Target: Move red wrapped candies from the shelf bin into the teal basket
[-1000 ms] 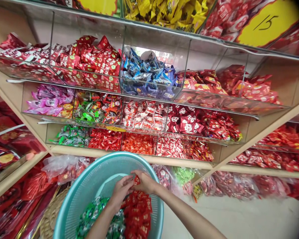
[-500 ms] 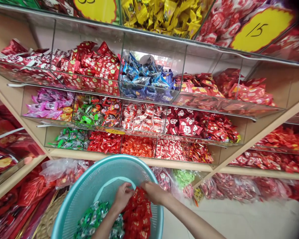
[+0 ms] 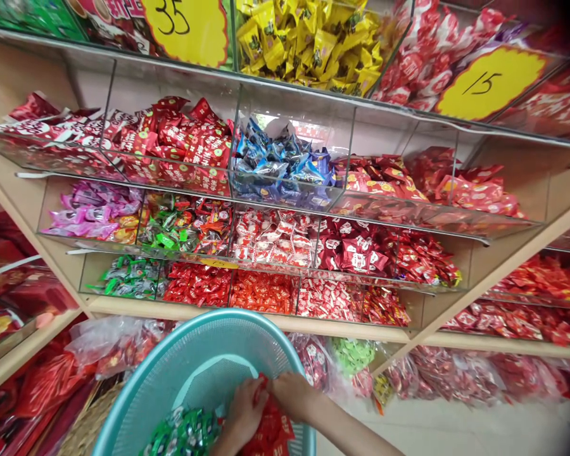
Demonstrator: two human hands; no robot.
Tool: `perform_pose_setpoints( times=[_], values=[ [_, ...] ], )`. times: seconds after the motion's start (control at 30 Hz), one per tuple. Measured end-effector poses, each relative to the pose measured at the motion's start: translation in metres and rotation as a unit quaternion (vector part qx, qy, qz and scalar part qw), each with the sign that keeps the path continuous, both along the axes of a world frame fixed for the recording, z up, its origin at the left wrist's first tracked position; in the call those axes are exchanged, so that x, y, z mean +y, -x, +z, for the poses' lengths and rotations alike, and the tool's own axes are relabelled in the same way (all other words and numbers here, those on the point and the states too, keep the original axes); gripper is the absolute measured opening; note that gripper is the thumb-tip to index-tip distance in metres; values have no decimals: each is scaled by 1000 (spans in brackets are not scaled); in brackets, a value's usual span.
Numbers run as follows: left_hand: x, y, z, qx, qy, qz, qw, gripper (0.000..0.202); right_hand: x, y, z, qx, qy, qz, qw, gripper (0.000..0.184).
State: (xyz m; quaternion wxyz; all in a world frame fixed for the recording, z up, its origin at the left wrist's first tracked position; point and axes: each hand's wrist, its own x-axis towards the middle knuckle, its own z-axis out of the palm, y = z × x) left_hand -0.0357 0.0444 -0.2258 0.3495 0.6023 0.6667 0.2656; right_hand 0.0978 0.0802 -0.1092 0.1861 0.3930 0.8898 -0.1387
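Observation:
A teal mesh basket stands below the shelves, tilted in view. Inside lie green-wrapped candies, heaped at its lower left. Over the basket's right side hang red candy packets with gold print; I cannot tell whether they are joined or in a bag. My left hand is closed on their upper left part. Close beside it, my right hand pinches the top right, its fingertips partly hidden. The lower ends of the packets run out of the picture.
Clear-fronted shelf bins of wrapped candies rise in front of me. Yellow price tags hang along the top. Bags of candy lie under the lowest shelf, a woven basket at lower left. Pale tiled floor is at right.
My hands have drawn closer together at the top of the red packets, and my left hand now covers more of them. The camera view has tilted up slightly.

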Motion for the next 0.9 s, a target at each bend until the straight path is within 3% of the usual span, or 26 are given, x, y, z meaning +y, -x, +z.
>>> perform_pose_setpoints(
  times=[0.17, 0.3, 0.43, 0.63, 0.9],
  values=[
    [-6, -8, 3, 100, 39, -54, 993, 49, 54, 0, 35, 102, -104, -99, 984, 28],
    [-5, -8, 4, 117, 48, -74, 989, 52, 118, 15, 45, 71, -159, -159, 972, 30],
    [-1, -3, -9, 128, 48, -79, 987, 54, 166, 34, 26, 8, -148, -199, 969, 49],
    [2, 4, -39, 122, 26, -86, 988, 55, 197, 44, -13, -43, -136, -229, 963, 49],
    [3, 1, -33, 124, 62, -75, 988, 58, 210, 43, -28, -25, -156, -221, 962, 50]
  ],
)
